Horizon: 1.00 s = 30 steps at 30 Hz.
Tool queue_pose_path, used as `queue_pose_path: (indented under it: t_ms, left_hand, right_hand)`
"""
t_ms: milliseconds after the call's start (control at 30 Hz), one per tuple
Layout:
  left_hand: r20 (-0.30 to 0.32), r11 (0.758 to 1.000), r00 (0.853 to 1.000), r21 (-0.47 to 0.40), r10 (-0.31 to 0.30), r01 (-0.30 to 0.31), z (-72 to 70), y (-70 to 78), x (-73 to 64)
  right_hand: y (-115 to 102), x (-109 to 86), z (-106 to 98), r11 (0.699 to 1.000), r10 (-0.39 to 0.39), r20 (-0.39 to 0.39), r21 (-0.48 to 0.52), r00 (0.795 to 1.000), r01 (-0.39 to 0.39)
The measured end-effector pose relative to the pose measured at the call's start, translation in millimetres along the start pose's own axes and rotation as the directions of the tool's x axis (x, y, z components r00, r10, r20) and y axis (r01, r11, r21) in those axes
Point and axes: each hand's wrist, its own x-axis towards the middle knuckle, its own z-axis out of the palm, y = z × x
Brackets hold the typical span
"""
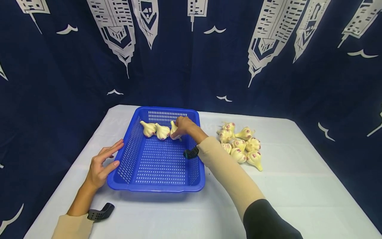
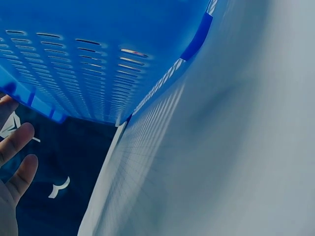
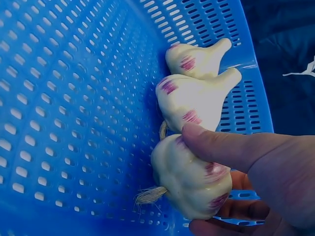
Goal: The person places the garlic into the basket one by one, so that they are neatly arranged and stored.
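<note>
In the head view, my right hand (image 1: 185,126) reaches into the far end of a blue plastic basket (image 1: 161,188) and grips a garlic bulb (image 3: 189,177). The right wrist view shows the thumb over its top and the fingers beneath, with its root tuft sticking out. Two more garlic bulbs, a middle one (image 1: 162,131) and a left one (image 1: 148,128), sit in a row beside it along the far wall. My left hand (image 1: 102,164) rests at the basket's left rim with its fingers extended; in the left wrist view its fingers (image 2: 22,172) are only partly visible.
On the white table (image 1: 286,186), right of the basket, lies a pile of several garlic bulbs (image 1: 238,155). A dark blue cloth (image 1: 191,66) with white building prints hangs behind the table. Black straps (image 1: 101,212) sit at both wrists.
</note>
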Motion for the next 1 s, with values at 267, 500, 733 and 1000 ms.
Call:
queue_pose_path:
  t_ms: [267, 500, 733, 1000]
  left_hand:
    - [-0.003, 1.0, 1.0, 0.013, 0.001, -0.001, 0.7, -2.2, -0.2]
    - [-0.003, 1.0, 1.0, 0.011, 0.007, -0.007, 1.1, -0.6, -0.3]
    - [0.004, 1.0, 1.0, 0.007, -0.023, 0.023, 0.5, 0.8, -0.7]
    - [0.01, 1.0, 1.0, 0.002, -0.025, 0.025, 0.2, 2.4, 0.0]
  right_hand:
    - [1.3, 2.7, 0.3, 0.999, -0.01, -0.035, -0.052, 0.999, 0.008]
    - [1.2, 4.3, 3.3, 0.996, -0.011, -0.075, -0.089, 0.997, 0.004]
    - [0.4, 3.2, 2.2, 0.997, 0.016, -0.064, -0.079, 0.998, -0.021]
    - [-1.5, 0.6, 1.4, 0.998, 0.022, -0.08, -0.053, 0.997, -0.026]
